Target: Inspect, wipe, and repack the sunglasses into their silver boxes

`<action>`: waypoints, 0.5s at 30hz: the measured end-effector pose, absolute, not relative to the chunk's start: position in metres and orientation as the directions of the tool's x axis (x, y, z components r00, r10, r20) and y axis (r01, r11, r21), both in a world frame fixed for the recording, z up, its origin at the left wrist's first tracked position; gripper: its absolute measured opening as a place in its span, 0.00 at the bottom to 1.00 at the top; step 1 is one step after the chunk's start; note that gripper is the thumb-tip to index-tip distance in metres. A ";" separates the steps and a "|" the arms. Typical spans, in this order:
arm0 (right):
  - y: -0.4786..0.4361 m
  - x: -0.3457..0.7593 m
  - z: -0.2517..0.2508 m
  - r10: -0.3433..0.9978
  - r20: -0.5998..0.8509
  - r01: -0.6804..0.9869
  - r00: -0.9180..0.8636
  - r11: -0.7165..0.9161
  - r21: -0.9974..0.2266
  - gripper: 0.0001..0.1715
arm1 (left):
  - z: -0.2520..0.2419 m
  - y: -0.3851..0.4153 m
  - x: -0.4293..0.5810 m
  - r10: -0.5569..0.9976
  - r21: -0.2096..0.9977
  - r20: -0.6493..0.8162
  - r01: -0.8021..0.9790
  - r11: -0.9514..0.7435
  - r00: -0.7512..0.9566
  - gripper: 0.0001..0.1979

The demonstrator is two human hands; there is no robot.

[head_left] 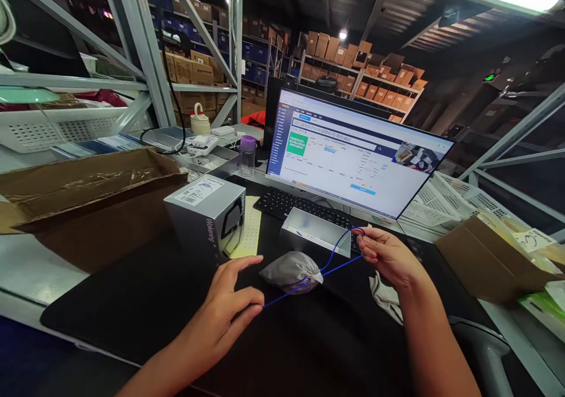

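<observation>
A grey cloth drawstring pouch lies on the black desk mat, with a blue cord running through its neck. My left hand pinches one stretch of cord at the pouch's near left. My right hand holds the cord's looped end up near the silver metal stand. A grey product box stands just beyond my left hand, not touching it. A crumpled white cloth lies under my right wrist.
A monitor and black keyboard stand ahead. An open cardboard box sits to the left, another to the right. A bottle with a purple cap stands behind the grey box. Steel shelving with cartons surrounds the desk.
</observation>
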State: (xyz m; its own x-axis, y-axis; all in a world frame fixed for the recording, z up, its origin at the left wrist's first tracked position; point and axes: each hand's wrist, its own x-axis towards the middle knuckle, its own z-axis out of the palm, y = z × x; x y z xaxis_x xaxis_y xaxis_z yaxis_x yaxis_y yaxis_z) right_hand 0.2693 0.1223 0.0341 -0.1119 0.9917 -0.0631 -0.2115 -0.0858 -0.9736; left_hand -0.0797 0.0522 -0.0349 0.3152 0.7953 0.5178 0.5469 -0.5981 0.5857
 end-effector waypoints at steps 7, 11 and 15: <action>0.134 0.293 0.036 0.997 -0.067 -0.313 -0.038 -0.076 -0.947 0.32 | -0.018 0.024 -0.104 0.758 0.507 0.573 0.592 -0.626 0.311 0.14; 0.134 0.296 0.038 0.996 -0.078 -0.316 -0.047 -0.089 -0.944 0.33 | -0.024 0.026 -0.123 0.658 0.398 0.655 0.570 -0.719 0.373 0.09; 0.131 0.296 0.039 0.991 -0.106 -0.250 -0.079 -0.123 -0.960 0.35 | -0.029 0.033 -0.133 0.567 0.311 0.717 0.541 -0.781 0.405 0.11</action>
State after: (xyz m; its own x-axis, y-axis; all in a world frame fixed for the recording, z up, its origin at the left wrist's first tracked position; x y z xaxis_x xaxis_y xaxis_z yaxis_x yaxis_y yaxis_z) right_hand 0.2962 0.1312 0.0392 -0.0787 0.9912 -0.1063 -0.2500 -0.1229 -0.9604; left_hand -0.1328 0.0334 -0.0291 0.4054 0.5669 0.7171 0.5413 -0.7810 0.3115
